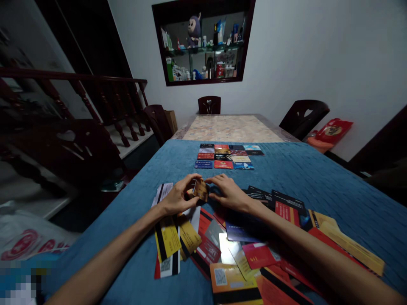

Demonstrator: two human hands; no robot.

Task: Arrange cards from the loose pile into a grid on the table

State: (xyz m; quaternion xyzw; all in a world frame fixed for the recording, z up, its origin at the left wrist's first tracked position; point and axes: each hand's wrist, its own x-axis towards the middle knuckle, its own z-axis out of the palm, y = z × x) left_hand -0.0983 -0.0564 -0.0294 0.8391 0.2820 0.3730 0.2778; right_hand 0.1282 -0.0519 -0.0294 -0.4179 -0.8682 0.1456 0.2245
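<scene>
Between my hands, a small gold-brown card (201, 190) is held up at a tilt over the near part of the blue cloth. My left hand (180, 195) grips it from the left, thumb at the lower edge and fingers at the top. Fingertips of my right hand (225, 191) close on its right side; whether more cards sit behind it I cannot tell. Under my left wrist lie a yellow card (168, 238) and other overlapping cards. A loose heap spreads below my right forearm, with a purple card (243, 231) and an orange card (235, 283) in it.
Farther out, cards lie in rows, including a blue card (203, 164) and a red card (223, 164). The blue cloth (143, 169) covers the near part of the table. Dark chairs (303, 117) stand around it, and a railing (104, 99) runs along the left.
</scene>
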